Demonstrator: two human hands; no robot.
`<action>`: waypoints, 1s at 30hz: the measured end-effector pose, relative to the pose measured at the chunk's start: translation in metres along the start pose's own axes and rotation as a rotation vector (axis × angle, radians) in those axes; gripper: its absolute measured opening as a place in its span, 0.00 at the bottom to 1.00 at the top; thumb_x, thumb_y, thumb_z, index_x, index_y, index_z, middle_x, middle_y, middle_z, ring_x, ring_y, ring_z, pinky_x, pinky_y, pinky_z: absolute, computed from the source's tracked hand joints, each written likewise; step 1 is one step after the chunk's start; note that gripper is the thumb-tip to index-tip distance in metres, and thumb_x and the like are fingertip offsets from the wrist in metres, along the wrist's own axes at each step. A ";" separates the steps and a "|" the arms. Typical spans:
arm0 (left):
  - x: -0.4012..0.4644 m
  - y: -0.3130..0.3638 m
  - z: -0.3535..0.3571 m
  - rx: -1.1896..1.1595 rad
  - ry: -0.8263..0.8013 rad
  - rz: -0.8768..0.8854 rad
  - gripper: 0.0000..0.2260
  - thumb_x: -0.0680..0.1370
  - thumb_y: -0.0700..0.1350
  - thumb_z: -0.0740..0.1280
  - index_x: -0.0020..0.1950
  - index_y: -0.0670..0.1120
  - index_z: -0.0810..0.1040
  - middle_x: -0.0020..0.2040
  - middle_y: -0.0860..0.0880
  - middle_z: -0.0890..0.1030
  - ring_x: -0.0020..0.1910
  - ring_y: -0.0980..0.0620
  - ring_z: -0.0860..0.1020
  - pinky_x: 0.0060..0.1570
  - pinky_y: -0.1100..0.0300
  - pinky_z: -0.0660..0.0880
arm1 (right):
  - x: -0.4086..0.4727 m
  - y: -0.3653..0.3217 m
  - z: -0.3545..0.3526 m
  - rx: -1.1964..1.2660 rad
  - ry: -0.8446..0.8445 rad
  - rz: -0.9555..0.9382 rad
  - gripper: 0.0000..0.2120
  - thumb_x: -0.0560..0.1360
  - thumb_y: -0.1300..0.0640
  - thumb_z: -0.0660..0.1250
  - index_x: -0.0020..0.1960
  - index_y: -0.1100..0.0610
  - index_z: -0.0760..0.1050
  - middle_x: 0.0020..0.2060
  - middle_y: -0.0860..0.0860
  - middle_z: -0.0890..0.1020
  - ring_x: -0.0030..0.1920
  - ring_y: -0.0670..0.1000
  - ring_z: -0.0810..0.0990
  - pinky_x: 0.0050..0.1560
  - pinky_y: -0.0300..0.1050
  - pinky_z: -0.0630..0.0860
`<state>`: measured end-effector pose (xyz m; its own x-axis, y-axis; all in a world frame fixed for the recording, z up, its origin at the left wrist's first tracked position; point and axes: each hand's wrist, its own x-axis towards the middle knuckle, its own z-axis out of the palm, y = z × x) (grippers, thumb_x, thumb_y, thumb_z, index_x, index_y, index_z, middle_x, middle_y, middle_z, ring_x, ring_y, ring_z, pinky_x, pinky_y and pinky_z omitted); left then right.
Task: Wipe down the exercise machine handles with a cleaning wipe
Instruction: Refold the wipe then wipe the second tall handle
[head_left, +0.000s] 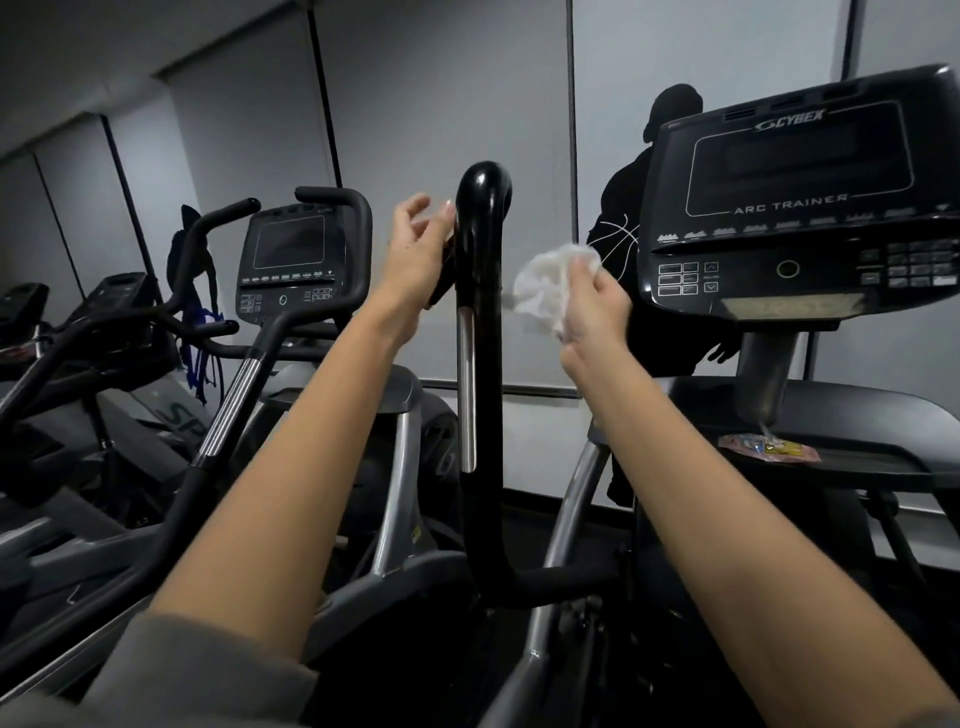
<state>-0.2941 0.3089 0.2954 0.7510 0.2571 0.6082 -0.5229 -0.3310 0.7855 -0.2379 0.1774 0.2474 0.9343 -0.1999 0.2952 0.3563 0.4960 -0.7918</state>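
A tall black handle (480, 291) with a curved top and a chrome strip rises in the middle of the view. My left hand (415, 254) is at its left side, fingers relaxed and spread, thumb touching the handle near the top. To the right of the handle, my right hand (595, 306) grips a crumpled white wipe (548, 283). The wipe sits a short gap away from the handle and does not touch it.
The Cybex Arc Trainer console (800, 208) fills the upper right, with a tray (883, 467) below holding a small colourful packet (769, 449). A second machine with its own console (291, 265) and handles stands at left. A mirror wall lies behind.
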 end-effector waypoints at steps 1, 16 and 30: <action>0.007 -0.001 0.006 -0.044 -0.060 -0.060 0.21 0.82 0.52 0.54 0.72 0.43 0.62 0.55 0.50 0.74 0.47 0.56 0.75 0.42 0.65 0.74 | -0.002 -0.005 0.015 -0.013 -0.050 -0.091 0.11 0.79 0.55 0.63 0.43 0.62 0.77 0.32 0.47 0.71 0.35 0.46 0.70 0.33 0.39 0.67; 0.016 -0.019 0.024 -0.061 -0.148 -0.051 0.21 0.82 0.54 0.52 0.72 0.46 0.61 0.64 0.47 0.73 0.64 0.49 0.72 0.64 0.54 0.71 | -0.046 0.060 0.032 -0.353 -0.245 -0.637 0.29 0.74 0.74 0.51 0.72 0.58 0.66 0.74 0.57 0.64 0.73 0.45 0.60 0.71 0.29 0.57; 0.023 -0.023 0.023 -0.041 -0.155 -0.064 0.19 0.82 0.54 0.51 0.69 0.46 0.62 0.59 0.48 0.72 0.57 0.51 0.72 0.59 0.57 0.71 | -0.053 0.071 -0.026 -0.052 -0.132 -0.095 0.17 0.82 0.60 0.54 0.69 0.55 0.69 0.64 0.52 0.76 0.62 0.48 0.74 0.64 0.41 0.70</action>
<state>-0.2557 0.3017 0.2887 0.8348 0.1321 0.5345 -0.4859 -0.2800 0.8280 -0.2622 0.2011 0.1619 0.8911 -0.1296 0.4349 0.4452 0.4346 -0.7829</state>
